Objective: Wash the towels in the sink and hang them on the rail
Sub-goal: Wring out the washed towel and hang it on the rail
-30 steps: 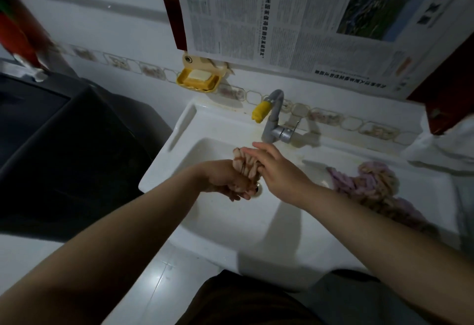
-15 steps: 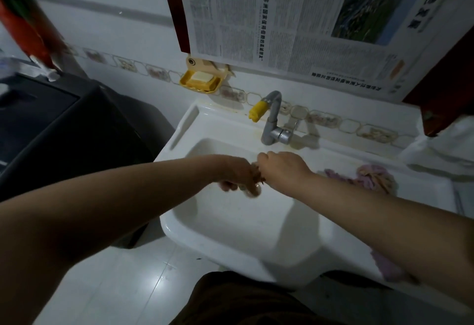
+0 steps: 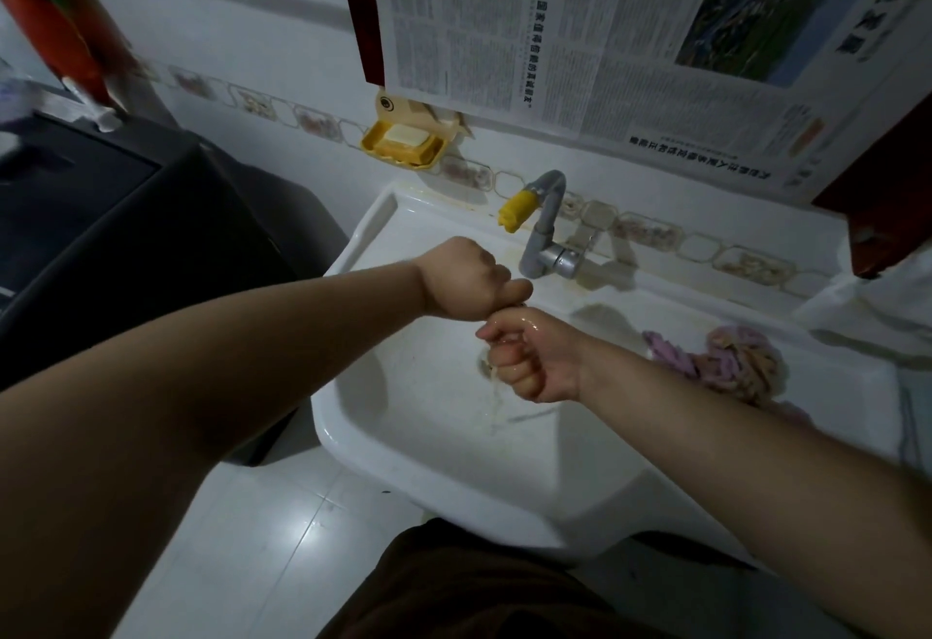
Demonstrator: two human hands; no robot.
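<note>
Grip: left hand (image 3: 466,280) and right hand (image 3: 529,358) clench, apparently wringing a mostly hidden towel (image 3: 491,370).
Risk: drips miss sink (image 3: 383,442); pile (image 3: 726,361) at 3 o'clock slides.

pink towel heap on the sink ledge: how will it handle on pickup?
Likely floppy: the pink towel heap lies crumpled, without shape, on the sink ledge. Probably wet, so heavy for its size and drippy. It may sag from one grip.
</note>
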